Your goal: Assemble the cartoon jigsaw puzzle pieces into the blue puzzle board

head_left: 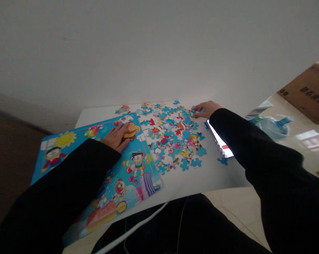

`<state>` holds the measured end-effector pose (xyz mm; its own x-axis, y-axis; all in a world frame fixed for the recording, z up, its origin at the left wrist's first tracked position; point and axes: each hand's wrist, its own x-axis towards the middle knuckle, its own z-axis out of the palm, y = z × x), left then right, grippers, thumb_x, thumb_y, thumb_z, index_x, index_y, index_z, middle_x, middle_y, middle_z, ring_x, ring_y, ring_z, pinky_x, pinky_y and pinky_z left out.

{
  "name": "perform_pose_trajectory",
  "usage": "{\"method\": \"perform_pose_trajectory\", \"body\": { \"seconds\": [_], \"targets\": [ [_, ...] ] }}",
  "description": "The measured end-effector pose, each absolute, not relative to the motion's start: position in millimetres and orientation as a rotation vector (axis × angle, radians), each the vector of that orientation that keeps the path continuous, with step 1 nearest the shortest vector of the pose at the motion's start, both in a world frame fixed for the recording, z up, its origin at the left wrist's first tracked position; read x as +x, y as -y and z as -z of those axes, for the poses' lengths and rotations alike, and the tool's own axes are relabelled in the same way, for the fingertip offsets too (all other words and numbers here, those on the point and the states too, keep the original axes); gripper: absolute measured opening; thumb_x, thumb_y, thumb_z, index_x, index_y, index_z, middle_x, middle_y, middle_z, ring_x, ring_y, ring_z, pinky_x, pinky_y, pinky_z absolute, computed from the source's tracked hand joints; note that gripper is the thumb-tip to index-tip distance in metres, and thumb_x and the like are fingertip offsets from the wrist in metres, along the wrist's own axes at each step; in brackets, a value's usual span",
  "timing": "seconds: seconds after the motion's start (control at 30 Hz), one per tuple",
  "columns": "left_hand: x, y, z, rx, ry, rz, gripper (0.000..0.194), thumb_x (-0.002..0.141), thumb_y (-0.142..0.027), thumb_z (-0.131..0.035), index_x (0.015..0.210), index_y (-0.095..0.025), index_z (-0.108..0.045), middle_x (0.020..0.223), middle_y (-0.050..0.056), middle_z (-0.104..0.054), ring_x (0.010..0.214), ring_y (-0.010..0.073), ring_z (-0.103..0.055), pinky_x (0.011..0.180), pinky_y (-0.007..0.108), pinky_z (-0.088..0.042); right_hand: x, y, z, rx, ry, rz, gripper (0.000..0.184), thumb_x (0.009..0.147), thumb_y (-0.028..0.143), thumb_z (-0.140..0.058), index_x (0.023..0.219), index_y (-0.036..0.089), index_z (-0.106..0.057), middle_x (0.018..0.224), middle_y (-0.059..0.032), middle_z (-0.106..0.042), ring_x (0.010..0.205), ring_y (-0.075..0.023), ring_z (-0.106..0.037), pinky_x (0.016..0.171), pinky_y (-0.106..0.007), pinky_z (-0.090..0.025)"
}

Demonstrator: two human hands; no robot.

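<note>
My left hand (117,137) lies flat, fingers stretched out, on a blue cartoon puzzle board (146,158). The board is tilted on the left of a white table, and my left sleeve hides part of it. To its right spreads a heap of loose jigsaw pieces (172,130), mostly blue with red, white and yellow bits. At the far right edge of that heap is my right hand (208,108), thumb and fingers apart. Its fingertips are at a small blue puzzle piece (193,108); whether they touch it is hard to make out.
A phone with a lit screen (222,143) lies partly under my right forearm, a blue piece (222,161) beside it. Behind the white table (180,187) rises a grey wall (159,53). A plastic bag (274,127) and a cardboard box (310,93) are on the floor at right. A white cable (138,225) crosses my lap.
</note>
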<state>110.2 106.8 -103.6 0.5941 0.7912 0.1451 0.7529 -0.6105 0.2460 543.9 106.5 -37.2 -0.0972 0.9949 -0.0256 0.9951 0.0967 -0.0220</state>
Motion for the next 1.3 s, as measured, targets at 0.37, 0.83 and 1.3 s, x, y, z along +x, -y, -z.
{"method": "perform_pose_trajectory", "body": {
  "seconds": [0.37,0.83,1.3],
  "targets": [
    [114,-103,93,2.618,-1.349,-0.228,0.051,0.085,-0.044,-0.021,0.12,-0.013,-0.043,0.147,0.011,-0.028,0.137,0.0273,-0.02,0.112,0.045,-0.021,544,-80,30,1.947,-2.467,0.283,0.042,0.064,0.042,-0.072,0.103,0.029,-0.069,0.096,0.0003,-0.07,0.083,-0.0179,-0.064,0.075,-0.028,-0.048],
    [111,-104,100,2.634,-1.277,-0.447,0.042,0.087,-0.04,-0.029,0.116,-0.015,-0.047,0.143,0.014,-0.034,0.136,0.0294,-0.023,0.11,0.049,-0.025,532,-89,37,2.187,-2.165,0.083,0.037,0.072,0.035,-0.063,0.109,0.03,-0.066,0.093,0.0006,-0.071,0.085,-0.0197,-0.064,0.075,-0.033,-0.049],
    [102,-108,85,2.531,-1.371,-0.903,0.024,0.085,-0.031,-0.039,0.097,-0.016,-0.054,0.111,0.009,-0.061,0.114,0.0223,-0.051,0.101,0.039,-0.04,341,-81,-5,0.895,-3.177,0.13,0.028,0.075,0.017,-0.058,0.101,0.025,-0.066,0.105,0.0002,-0.067,0.099,-0.0193,-0.057,0.08,-0.03,-0.046]
  ]
}}
